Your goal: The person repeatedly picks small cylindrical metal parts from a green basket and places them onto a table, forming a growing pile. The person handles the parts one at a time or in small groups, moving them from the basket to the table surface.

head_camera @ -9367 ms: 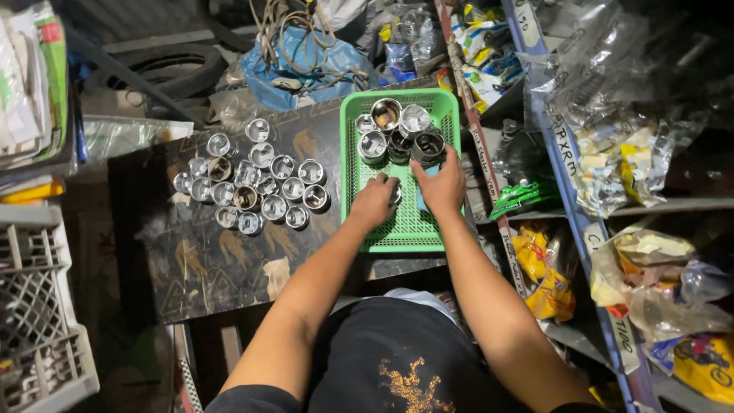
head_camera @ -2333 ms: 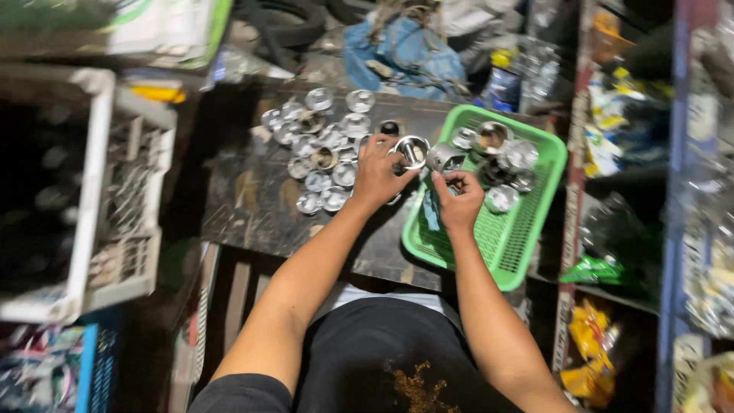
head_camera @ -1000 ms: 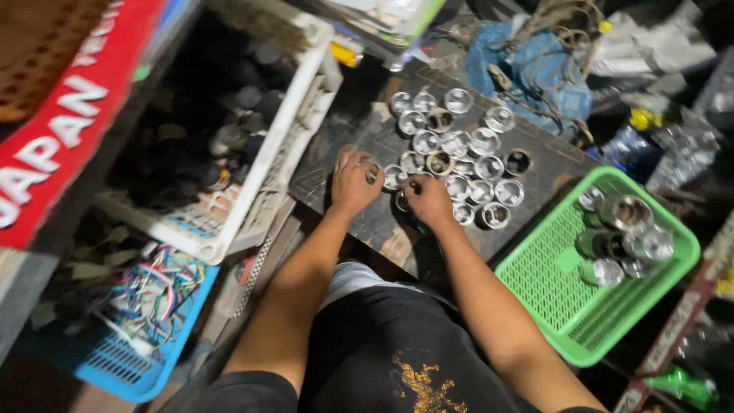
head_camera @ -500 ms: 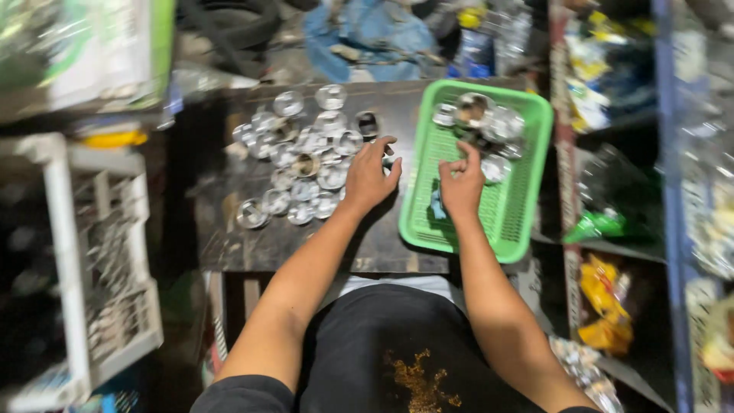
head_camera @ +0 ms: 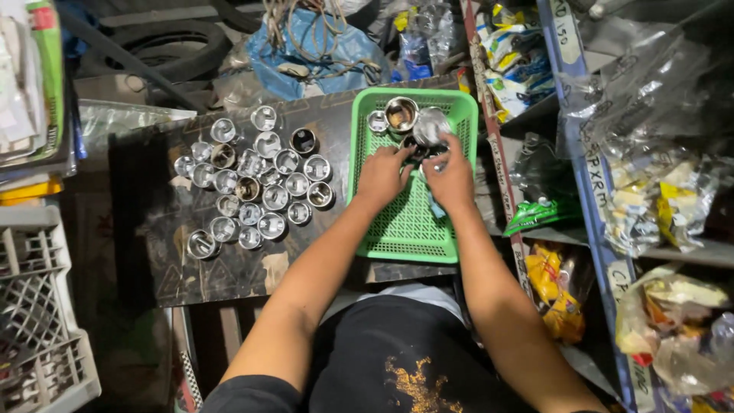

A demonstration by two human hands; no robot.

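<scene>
Metal cups (head_camera: 403,115), about five, sit at the green basket's (head_camera: 405,229) far edge; left hand (head_camera: 382,174) and right hand (head_camera: 451,180) curl over them, grip unclear. Roughly twenty more cups (head_camera: 256,191) stand on the bench (head_camera: 222,279).

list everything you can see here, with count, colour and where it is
metal cups: roughly two dozen, silver, clustered on the dark board
metal cups in basket: about four, silver, far end of the basket
basket: one, green, right of the board
board: one, dark, centre left
crate: one, white, bottom left
blue bag: one, behind the board
packets: many, clear bags, shelves on the right
left hand: over the basket, at the cups
right hand: beside it, at the cups
</scene>
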